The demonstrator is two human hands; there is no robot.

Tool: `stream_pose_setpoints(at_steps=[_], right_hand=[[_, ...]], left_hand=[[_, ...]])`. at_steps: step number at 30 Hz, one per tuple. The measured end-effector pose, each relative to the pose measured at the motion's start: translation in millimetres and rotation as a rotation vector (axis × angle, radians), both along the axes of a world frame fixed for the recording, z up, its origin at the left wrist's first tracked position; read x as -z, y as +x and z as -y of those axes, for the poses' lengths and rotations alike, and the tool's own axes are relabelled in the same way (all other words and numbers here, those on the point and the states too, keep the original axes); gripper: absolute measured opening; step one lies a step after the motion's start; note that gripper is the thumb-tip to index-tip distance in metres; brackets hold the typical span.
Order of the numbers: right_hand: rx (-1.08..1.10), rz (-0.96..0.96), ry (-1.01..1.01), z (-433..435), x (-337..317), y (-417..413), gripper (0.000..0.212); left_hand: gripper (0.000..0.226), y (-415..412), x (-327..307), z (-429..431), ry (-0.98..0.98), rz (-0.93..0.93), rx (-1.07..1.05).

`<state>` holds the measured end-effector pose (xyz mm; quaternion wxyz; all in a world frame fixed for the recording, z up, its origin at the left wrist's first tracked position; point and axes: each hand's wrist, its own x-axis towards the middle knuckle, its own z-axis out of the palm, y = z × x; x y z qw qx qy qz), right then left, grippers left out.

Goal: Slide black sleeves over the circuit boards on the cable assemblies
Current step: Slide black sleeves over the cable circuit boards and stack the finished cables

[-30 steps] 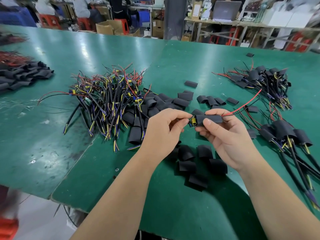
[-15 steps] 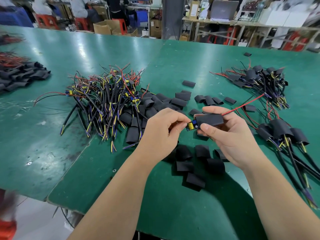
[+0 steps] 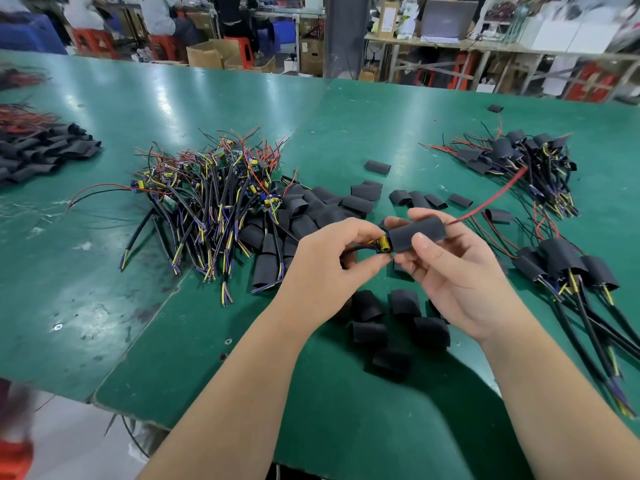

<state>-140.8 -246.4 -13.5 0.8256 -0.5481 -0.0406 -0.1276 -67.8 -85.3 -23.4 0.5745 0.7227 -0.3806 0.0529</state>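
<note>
A black sleeve [image 3: 417, 233] sits between thumb and fingers of my right hand [image 3: 450, 271], held above the green table. My left hand [image 3: 329, 268] pinches the cable assembly at its yellow component [image 3: 382, 244], which sticks out of the sleeve's left end. A red wire [image 3: 491, 199] leaves the sleeve's right end. Most of the circuit board is hidden inside the sleeve. Loose black sleeves [image 3: 381, 323] lie under my hands.
A tangled pile of unsleeved cable assemblies [image 3: 211, 202] lies at the left centre, with more sleeves [image 3: 311, 209] beside it. Sleeved assemblies are heaped at the right [image 3: 568, 265] and far right [image 3: 519, 157]. The table edge [image 3: 138, 414] runs near me. People sit at the back.
The sleeve has slid further left along the board toward my left hand. Less of the board shows at its left end now.
</note>
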Motion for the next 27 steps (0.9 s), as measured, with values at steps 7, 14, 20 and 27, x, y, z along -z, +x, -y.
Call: stream_pose_setpoints(at_steps=[7,14,20,27], right_hand=[[0.065,-0.027,-0.185,-3.4,3.1,1.1,0.026],[0.032,-0.07,-0.201,-5.9,2.6,0.0,0.034],[0.059,-0.139,-0.109,-21.1,0.9,2.2,0.037],[0.526,-0.104,0.231,27.4,-30.3,-6.0,0.021]], left_hand=[[0.026,5.4,-0.9,-1.7,0.007,0.067,-0.046],[0.044,3.0,-3.4,-4.4,-0.04,-0.134,-0.011],[0.041,0.1,-1.3,-3.9,-0.021,-0.091,-0.061],[0.008,9.9,-8.2,-14.3,-0.2,-0.021,-0.37]])
